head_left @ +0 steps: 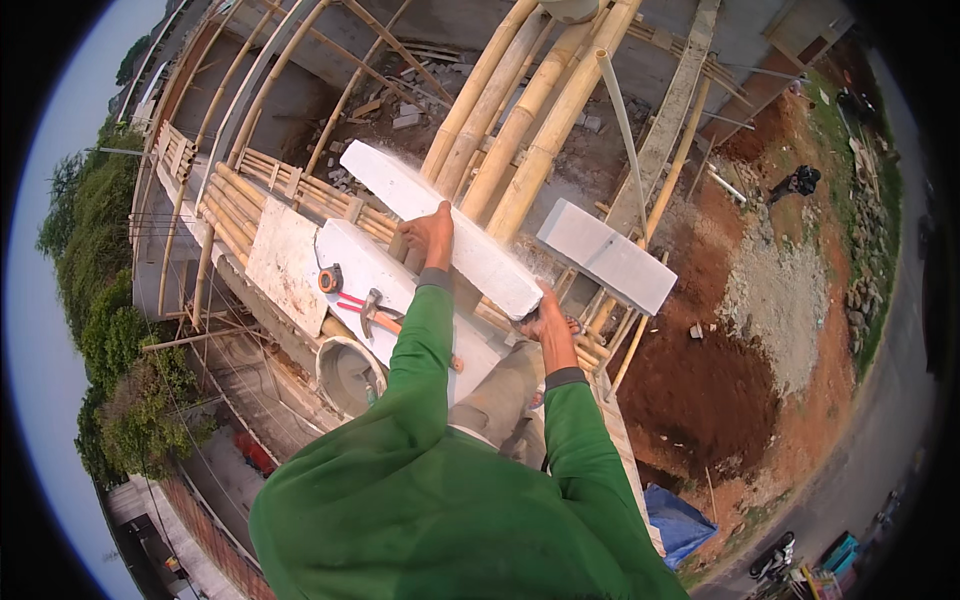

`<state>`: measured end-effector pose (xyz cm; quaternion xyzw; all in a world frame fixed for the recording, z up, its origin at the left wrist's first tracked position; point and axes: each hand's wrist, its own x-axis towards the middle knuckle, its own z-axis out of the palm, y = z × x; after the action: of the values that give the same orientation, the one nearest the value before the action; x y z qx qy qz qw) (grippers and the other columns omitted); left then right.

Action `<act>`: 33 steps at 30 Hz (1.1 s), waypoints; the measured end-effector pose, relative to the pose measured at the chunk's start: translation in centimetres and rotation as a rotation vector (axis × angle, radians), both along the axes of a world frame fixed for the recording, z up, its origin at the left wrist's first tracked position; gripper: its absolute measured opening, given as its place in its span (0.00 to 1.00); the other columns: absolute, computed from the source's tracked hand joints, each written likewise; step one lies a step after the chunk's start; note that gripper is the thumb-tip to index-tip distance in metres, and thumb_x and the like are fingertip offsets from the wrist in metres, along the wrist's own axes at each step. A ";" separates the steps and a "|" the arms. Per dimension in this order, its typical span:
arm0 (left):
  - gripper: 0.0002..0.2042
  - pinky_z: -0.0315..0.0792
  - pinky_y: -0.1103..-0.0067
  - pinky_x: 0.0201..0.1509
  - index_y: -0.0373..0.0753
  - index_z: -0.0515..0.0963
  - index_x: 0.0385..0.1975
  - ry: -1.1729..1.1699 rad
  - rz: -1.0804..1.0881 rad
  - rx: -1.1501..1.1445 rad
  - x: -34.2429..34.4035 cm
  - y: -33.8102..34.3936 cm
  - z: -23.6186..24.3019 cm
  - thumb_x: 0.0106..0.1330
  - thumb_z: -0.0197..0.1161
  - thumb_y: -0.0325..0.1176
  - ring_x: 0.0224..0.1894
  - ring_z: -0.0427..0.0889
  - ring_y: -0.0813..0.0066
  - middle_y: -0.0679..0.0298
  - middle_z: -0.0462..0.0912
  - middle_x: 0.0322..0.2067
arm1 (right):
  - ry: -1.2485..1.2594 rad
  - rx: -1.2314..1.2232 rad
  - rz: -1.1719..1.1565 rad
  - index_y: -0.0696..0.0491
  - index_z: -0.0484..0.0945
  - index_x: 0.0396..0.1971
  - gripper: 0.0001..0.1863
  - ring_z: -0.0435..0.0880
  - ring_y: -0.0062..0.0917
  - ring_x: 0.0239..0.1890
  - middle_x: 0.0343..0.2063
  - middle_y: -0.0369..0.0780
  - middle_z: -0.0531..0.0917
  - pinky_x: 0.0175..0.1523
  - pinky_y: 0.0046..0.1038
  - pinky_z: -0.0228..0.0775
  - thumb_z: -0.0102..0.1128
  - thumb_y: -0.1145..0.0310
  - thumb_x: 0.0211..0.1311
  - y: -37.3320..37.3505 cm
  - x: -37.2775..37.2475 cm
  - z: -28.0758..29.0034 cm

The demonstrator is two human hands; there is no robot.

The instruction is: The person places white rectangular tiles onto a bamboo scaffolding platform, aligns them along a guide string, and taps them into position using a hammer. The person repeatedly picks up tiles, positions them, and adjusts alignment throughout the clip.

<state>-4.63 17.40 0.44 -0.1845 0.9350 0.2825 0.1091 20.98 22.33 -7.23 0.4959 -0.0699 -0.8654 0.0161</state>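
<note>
A long white lightweight concrete block slants in front of me over the bamboo poles. My left hand grips its near long side around the middle, thumb on the top face. My right hand is closed around its near right end, with part of the fingers hidden beneath. Left of the block lies another white block, with an orange and black tape measure on it. Beside the tape are a hammer and a red-handled tool.
A third white block rests on the scaffold at the right. Thick bamboo poles run away from me. A bucket of grey mortar stands at my left, near a flat board. Far below on the right are red soil and gravel.
</note>
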 end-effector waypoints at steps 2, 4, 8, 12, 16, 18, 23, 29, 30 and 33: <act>0.61 0.67 0.51 0.67 0.09 0.43 0.64 0.041 -0.043 0.013 0.2 0.2 0.2 0.51 0.75 0.56 0.65 0.66 0.36 0.29 0.63 0.58 | -0.087 -0.036 0.065 0.46 0.80 0.55 0.30 0.87 0.36 0.48 0.49 0.39 0.86 0.48 0.44 0.82 0.50 0.37 0.71 -0.5 -0.2 -1.7; 0.60 0.67 0.51 0.68 0.12 0.44 0.65 0.019 -0.083 0.016 -0.6 -0.5 -0.1 0.50 0.76 0.55 0.67 0.66 0.34 0.27 0.60 0.61 | -0.107 0.036 0.107 0.47 0.80 0.54 0.32 0.85 0.38 0.50 0.50 0.39 0.86 0.50 0.48 0.81 0.50 0.34 0.70 -1.3 0.0 -3.2; 0.66 0.66 0.50 0.70 0.12 0.40 0.67 0.017 -0.060 -0.045 -5.2 -1.5 -1.5 0.48 0.78 0.58 0.70 0.63 0.34 0.23 0.50 0.67 | 0.059 -0.079 0.000 0.47 0.51 0.78 0.50 0.63 0.52 0.73 0.76 0.48 0.58 0.66 0.66 0.63 0.52 0.31 0.67 -2.2 1.6 -4.1; 0.72 0.72 0.60 0.66 0.12 0.28 0.69 -0.113 -0.065 0.211 -11.2 -2.8 -3.9 0.46 0.81 0.53 0.64 0.72 0.41 0.28 0.59 0.66 | -0.281 0.183 0.063 0.50 0.65 0.72 0.45 0.86 0.45 0.48 0.50 0.50 0.82 0.45 0.54 0.83 0.51 0.30 0.68 -3.2 7.6 -2.4; 0.61 0.79 0.67 0.55 0.15 0.37 0.66 -0.211 -0.088 0.436 -12.9 -2.6 -4.9 0.45 0.80 0.39 0.48 0.82 0.51 0.37 0.72 0.56 | -0.419 0.496 0.019 0.56 0.71 0.64 0.36 0.88 0.41 0.40 0.45 0.49 0.83 0.35 0.42 0.85 0.59 0.41 0.69 -5.7 19.7 -1.7; 0.50 0.81 0.66 0.51 0.18 0.47 0.61 -0.147 -0.047 0.369 -11.0 -2.6 -3.5 0.48 0.78 0.34 0.46 0.84 0.53 0.38 0.75 0.52 | -0.551 0.562 -0.009 0.58 0.73 0.60 0.32 0.87 0.35 0.35 0.40 0.46 0.84 0.30 0.37 0.84 0.62 0.46 0.69 -7.0 26.1 -1.7; 0.51 0.80 0.66 0.57 0.12 0.47 0.61 -0.009 -0.155 0.466 0.0 -2.0 3.5 0.49 0.77 0.36 0.49 0.83 0.53 0.38 0.77 0.52 | -1.276 1.186 0.260 0.64 0.72 0.57 0.30 0.84 0.47 0.44 0.43 0.54 0.83 0.52 0.45 0.77 0.64 0.55 0.68 -10.0 32.3 3.1; 0.43 0.77 0.62 0.65 0.23 0.48 0.61 0.118 -0.419 0.403 15.9 -0.4 6.5 0.56 0.76 0.28 0.59 0.79 0.46 0.35 0.72 0.59 | -0.881 1.871 0.362 0.61 0.66 0.66 0.40 0.72 0.47 0.63 0.56 0.53 0.76 0.68 0.47 0.62 0.70 0.54 0.61 -11.6 21.3 14.1; 0.43 0.77 0.62 0.66 0.23 0.48 0.62 0.153 -0.510 0.455 18.2 -0.1 6.9 0.56 0.75 0.27 0.60 0.79 0.46 0.35 0.72 0.59 | -0.841 1.884 0.485 0.61 0.62 0.69 0.45 0.69 0.49 0.66 0.61 0.53 0.72 0.71 0.49 0.58 0.71 0.53 0.59 -12.1 19.2 15.1; 0.41 0.76 0.62 0.66 0.25 0.49 0.62 0.028 -0.746 0.691 24.5 -0.5 8.1 0.57 0.75 0.25 0.60 0.78 0.47 0.38 0.72 0.60 | -0.924 1.937 0.708 0.60 0.52 0.76 0.56 0.61 0.52 0.73 0.70 0.55 0.63 0.75 0.56 0.49 0.73 0.53 0.53 -13.9 16.3 15.4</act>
<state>19.87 16.90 8.53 0.2127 0.7907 0.5194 0.2446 37.31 8.45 8.19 0.5637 0.7757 -0.2355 -0.1581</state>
